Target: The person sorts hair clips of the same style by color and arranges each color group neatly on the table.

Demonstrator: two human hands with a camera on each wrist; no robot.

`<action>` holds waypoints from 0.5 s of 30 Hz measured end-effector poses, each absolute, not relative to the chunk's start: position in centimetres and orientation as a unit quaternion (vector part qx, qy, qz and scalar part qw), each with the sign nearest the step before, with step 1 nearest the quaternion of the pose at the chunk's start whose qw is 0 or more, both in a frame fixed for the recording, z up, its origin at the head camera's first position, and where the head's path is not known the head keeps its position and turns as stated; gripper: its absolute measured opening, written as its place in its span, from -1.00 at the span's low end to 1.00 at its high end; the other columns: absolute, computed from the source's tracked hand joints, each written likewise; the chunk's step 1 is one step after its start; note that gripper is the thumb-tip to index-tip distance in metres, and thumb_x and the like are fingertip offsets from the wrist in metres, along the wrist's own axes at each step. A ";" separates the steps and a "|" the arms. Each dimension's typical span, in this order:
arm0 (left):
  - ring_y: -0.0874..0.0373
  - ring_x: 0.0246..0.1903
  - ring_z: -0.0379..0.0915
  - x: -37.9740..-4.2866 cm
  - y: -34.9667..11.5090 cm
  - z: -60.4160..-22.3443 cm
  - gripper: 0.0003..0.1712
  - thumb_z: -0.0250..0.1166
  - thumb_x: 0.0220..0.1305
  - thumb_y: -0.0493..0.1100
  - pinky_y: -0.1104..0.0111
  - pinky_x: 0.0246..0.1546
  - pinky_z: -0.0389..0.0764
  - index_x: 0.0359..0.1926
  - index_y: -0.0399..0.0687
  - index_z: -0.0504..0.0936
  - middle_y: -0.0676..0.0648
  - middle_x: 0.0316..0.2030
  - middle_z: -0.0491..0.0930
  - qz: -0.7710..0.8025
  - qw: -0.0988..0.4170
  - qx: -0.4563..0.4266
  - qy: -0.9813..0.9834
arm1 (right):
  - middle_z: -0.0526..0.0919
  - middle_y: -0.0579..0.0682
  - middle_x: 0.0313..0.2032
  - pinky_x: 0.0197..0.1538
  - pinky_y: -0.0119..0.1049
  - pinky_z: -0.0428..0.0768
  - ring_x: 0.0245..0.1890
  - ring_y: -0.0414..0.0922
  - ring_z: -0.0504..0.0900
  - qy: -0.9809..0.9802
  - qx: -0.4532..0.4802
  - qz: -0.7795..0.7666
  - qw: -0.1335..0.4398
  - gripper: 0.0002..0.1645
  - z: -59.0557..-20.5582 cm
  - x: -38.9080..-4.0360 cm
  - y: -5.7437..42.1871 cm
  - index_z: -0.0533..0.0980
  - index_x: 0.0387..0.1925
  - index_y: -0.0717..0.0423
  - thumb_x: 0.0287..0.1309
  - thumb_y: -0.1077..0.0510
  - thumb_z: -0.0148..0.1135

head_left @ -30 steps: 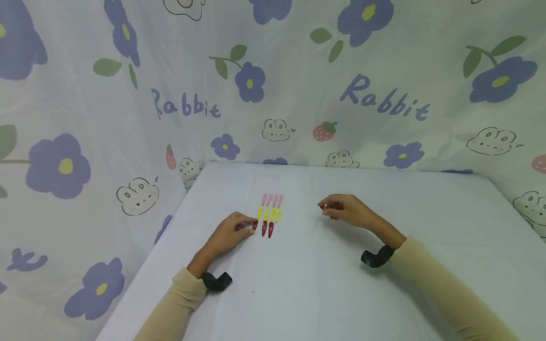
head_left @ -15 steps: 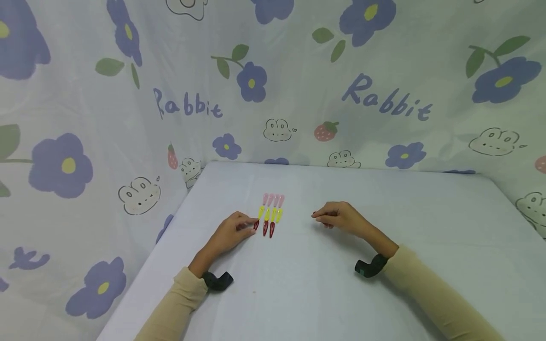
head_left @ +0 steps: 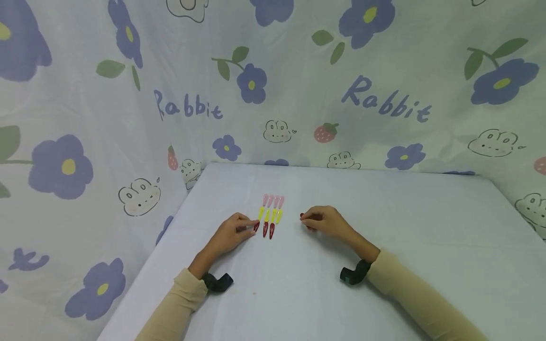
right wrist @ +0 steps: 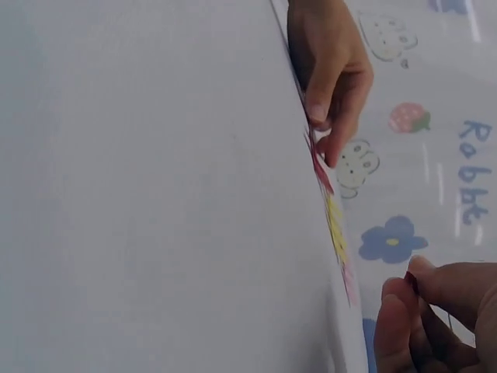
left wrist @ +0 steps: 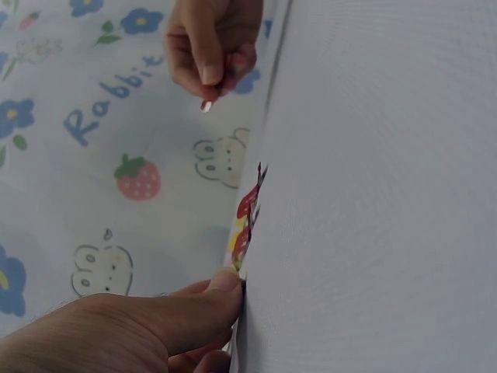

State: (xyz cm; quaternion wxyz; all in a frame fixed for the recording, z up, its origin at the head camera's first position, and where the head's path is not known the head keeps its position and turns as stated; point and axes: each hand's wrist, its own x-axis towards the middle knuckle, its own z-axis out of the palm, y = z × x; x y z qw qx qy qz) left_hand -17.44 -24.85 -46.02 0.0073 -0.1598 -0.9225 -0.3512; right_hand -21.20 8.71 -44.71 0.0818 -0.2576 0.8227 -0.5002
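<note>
Snap hair clips lie in rows on the white table: several pink hair clips [head_left: 273,201] at the back, several yellow hair clips [head_left: 273,215] in the middle, and dark red ones in front. My left hand [head_left: 230,233] holds the leftmost red hair clip [head_left: 256,227] between thumb and index finger, at the table surface. Two more red hair clips [head_left: 268,230] lie just right of it. To the right of the rows, my right hand [head_left: 330,221] pinches another red hair clip [right wrist: 411,281] between thumb and fingertip, above the table; the fingers hide most of that clip.
The white table [head_left: 409,213] extends around the clips on all sides. A patterned curtain [head_left: 298,85] with flowers and rabbits hangs behind and to the left. Each wrist wears a black camera mount [head_left: 356,273].
My right hand has moved left, toward the rows, carrying its red hair clip. My left hand stays at the leftmost red clip. The clips on the table have not visibly moved.
</note>
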 end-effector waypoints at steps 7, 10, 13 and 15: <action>0.19 -0.20 0.40 -17.6 -24.9 -46.1 -0.60 0.41 0.26 -0.11 0.37 -0.18 0.46 0.14 0.11 0.69 0.03 -0.08 0.55 -0.354 0.006 -0.158 -0.922 | 0.75 -0.02 -0.26 -0.31 -0.38 0.60 -0.42 -0.15 0.63 0.821 -0.214 -0.522 0.081 -0.94 -44.9 -20.9 6.5 0.68 -0.29 0.04 0.22 0.15 0.39; 0.20 -0.19 0.42 -17.7 -24.9 -46.0 -0.59 0.42 0.25 -0.11 0.37 -0.18 0.47 0.13 0.10 0.70 0.04 -0.08 0.55 -0.358 0.009 -0.156 -0.921 | 0.75 -0.05 -0.28 -0.33 -0.39 0.59 -0.42 -0.20 0.62 0.829 -0.221 -0.507 0.081 -0.93 -45.0 -20.6 5.6 0.70 -0.28 0.04 0.22 0.14 0.38; 0.20 -0.18 0.43 -17.6 -24.9 -46.1 -0.60 0.43 0.24 -0.11 0.38 -0.17 0.47 0.12 0.06 0.70 0.02 -0.08 0.56 -0.355 0.011 -0.163 -0.921 | 0.75 -0.05 -0.31 -0.35 -0.41 0.58 -0.44 -0.23 0.61 0.832 -0.225 -0.498 0.092 -0.94 -45.2 -20.3 4.9 0.70 -0.28 0.07 0.22 0.18 0.37; 0.19 -0.18 0.43 -17.5 -24.9 -46.0 -0.60 0.43 0.23 -0.13 0.39 -0.18 0.46 0.11 0.03 0.71 0.01 -0.07 0.57 -0.352 0.011 -0.168 -0.921 | 0.74 -0.05 -0.33 -0.39 -0.41 0.57 -0.47 -0.23 0.60 0.833 -0.224 -0.497 0.099 -0.95 -45.4 -20.0 4.4 0.69 -0.28 0.09 0.22 0.20 0.37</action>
